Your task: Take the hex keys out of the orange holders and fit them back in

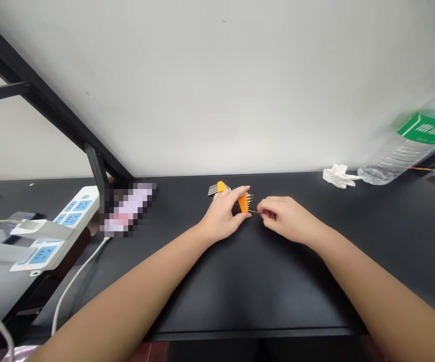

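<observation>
L hand clamps small orange plastic pin holder on black table. R hand pinches thin metal pin at holder's right side. Pin-seating step, prob.; needs steady, aligned grip.

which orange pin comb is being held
The nearer orange comb, gripped by the left hand, the right hand pinching its pin. The other orange comb lies on the table behind it.

The head camera looks forward and down, near left hand and right hand, across the table.
</observation>
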{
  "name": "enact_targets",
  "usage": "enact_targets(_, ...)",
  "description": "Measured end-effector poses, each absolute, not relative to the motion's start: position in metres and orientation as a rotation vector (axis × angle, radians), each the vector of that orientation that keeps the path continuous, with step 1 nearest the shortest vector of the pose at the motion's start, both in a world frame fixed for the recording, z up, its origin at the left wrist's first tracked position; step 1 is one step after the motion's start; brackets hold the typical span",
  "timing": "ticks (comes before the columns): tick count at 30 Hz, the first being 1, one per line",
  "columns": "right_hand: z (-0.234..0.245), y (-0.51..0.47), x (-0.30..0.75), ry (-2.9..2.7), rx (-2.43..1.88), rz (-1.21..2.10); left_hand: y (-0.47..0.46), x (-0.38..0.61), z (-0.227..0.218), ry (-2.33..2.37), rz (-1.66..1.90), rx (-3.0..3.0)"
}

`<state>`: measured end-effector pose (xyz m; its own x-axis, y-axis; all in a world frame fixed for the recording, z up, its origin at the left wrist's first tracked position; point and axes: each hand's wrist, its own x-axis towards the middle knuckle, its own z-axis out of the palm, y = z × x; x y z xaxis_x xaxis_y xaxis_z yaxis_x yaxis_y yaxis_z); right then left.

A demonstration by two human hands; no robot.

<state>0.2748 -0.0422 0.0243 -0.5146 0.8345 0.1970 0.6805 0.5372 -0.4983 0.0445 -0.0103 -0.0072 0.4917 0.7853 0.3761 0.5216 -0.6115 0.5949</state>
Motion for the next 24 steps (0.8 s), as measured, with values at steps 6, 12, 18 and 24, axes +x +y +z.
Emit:
enact_targets(6,0.025,-0.042,0.277,-2.375,-1.199,0.437,-0.009,0.044,-0.006,1.106,0.877,2.351)
enact_targets(12,0.028,-0.043,0.278,-2.260,-1.074,0.410,-0.010,0.044,-0.003,1.116,0.853,2.380)
enact_targets(18,0.025,-0.044,0.271,-2.286,-1.011,0.396,-0.015,0.047,-0.001,1.050,0.869,2.391)
enact_targets(24,0.022,-0.048,0.262,-2.298,-1.104,0.508,-0.015,0.046,-0.003,1.017,0.846,2.417)
